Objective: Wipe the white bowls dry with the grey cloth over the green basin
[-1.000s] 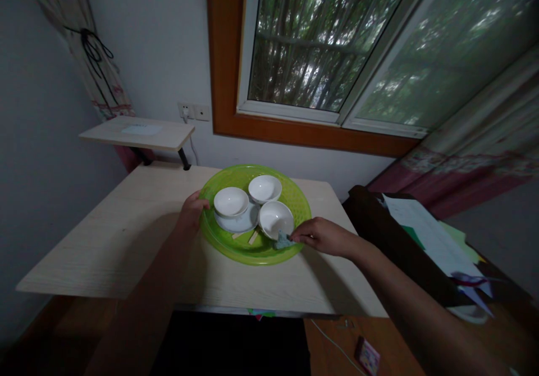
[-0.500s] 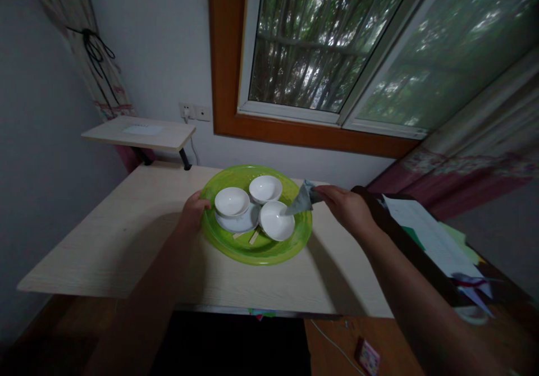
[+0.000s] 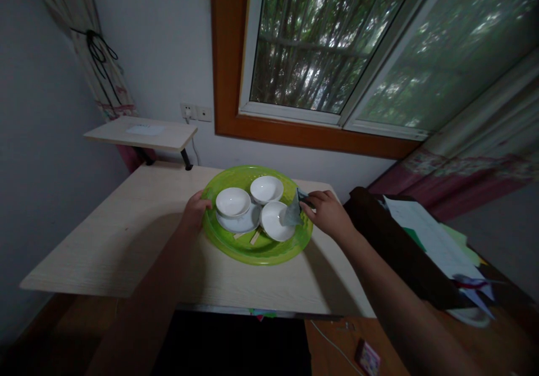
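A green round tray [image 3: 261, 255] lies on the pale wooden table, gripped at its left rim by my left hand [image 3: 196, 210]. On it are three white bowls: one at the left [image 3: 233, 202] over a white plate [image 3: 238, 224], one at the back [image 3: 266, 189] and one at the front right [image 3: 275, 221]. Chopsticks [image 3: 255, 237] show their ends near the plate. My right hand [image 3: 326, 210] pinches a grey-green cloth [image 3: 291, 213], which hangs over the right side of the front right bowl.
A small raised shelf [image 3: 143, 132] with a paper on it stands at the table's back left. Past the table's right edge are a dark brown object [image 3: 396, 241] and papers [image 3: 433, 241]. A window is behind.
My right hand has moved left with the cloth, which now hangs lower over the front right bowl. My left hand keeps its hold on the tray rim.
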Demonstrator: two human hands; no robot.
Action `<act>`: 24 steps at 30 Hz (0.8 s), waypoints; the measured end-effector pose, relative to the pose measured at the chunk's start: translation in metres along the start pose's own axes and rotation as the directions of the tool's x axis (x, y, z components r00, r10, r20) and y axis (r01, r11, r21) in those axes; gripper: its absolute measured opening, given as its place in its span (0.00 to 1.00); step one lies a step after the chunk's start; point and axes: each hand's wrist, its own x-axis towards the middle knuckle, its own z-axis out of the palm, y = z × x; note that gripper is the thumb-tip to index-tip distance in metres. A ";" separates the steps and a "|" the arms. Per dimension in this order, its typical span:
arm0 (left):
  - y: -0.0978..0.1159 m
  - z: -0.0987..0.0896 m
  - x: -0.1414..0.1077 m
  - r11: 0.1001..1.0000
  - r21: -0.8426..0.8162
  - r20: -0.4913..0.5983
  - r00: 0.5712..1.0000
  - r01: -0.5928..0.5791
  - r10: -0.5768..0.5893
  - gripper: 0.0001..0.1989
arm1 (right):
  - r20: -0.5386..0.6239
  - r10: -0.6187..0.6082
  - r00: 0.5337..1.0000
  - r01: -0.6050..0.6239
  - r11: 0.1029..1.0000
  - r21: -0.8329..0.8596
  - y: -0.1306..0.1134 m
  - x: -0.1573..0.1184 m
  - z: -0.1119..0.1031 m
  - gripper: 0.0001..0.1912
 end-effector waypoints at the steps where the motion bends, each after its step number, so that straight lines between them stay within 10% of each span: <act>1: 0.000 0.000 0.000 1.000 0.001 -0.005 1.000 -0.010 0.010 0.26 | 0.043 0.040 0.998 -0.040 0.999 -0.002 -0.004 0.001 -0.002 0.23; 9: 0.002 0.004 -0.002 1.000 0.014 -0.067 0.997 0.027 -0.026 0.31 | 0.167 0.312 0.935 -0.286 0.944 -0.163 -0.033 0.015 -0.001 0.19; 24: 0.002 0.000 -0.003 1.000 0.008 0.001 1.000 -0.016 0.016 0.28 | 0.309 0.421 0.853 -0.416 0.906 -0.085 -0.024 0.066 0.025 0.18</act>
